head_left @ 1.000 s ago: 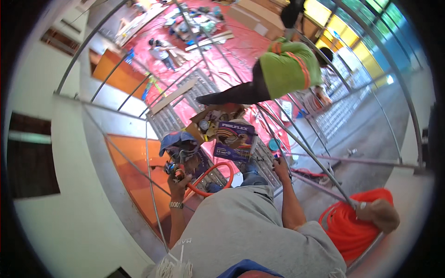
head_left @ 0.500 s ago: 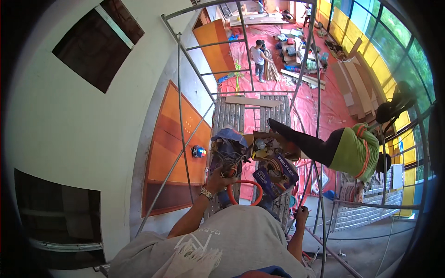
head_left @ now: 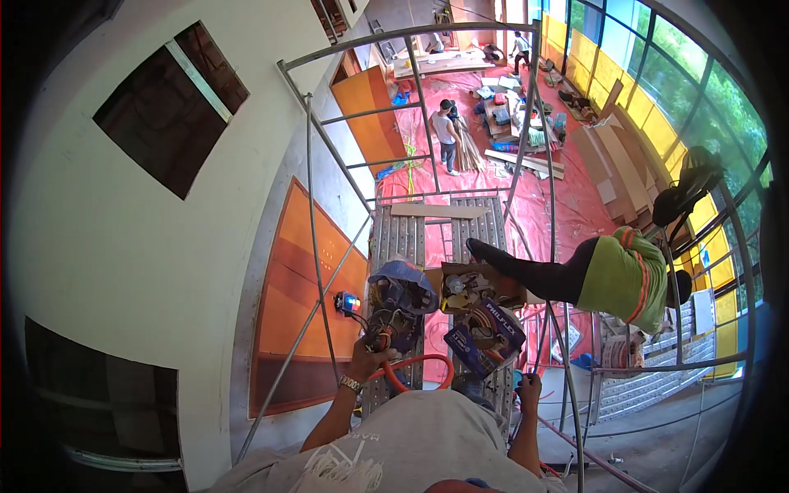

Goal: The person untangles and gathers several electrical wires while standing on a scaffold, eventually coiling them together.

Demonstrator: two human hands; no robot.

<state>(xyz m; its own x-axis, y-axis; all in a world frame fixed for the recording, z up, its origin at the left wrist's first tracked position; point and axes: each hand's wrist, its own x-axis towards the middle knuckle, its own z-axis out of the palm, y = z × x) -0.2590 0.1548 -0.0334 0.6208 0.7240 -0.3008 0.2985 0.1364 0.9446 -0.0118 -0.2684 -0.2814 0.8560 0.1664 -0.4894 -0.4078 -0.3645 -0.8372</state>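
Observation:
My left hand [head_left: 367, 359], with a watch on the wrist, is closed at the near side of a dark tool bag [head_left: 394, 324]. It grips an orange flexible tube [head_left: 427, 358], which loops in front of my grey shirt. Beyond the hand lies a blue cloth-like part of the bag [head_left: 404, 278], among tangled cords. My right hand [head_left: 529, 386] is lower on the right, closed beside a thin dark line; what its fingers hold is too small to make out. Between the hands sits a blue printed carton [head_left: 486, 335] with coiled material inside.
An open cardboard box [head_left: 475, 289] of small parts sits beyond the carton. Perforated metal planks [head_left: 397, 238] carry a loose board [head_left: 440, 211]. Scaffold tubes [head_left: 316, 230] frame both sides. A person in a lime vest [head_left: 620, 279] reaches a leg across from the right; others are on the red-covered floor below.
My left hand has moved back toward me and slightly left, and the orange tube has shifted with it. The whole view has tilted, so the planks and boxes appear lower.

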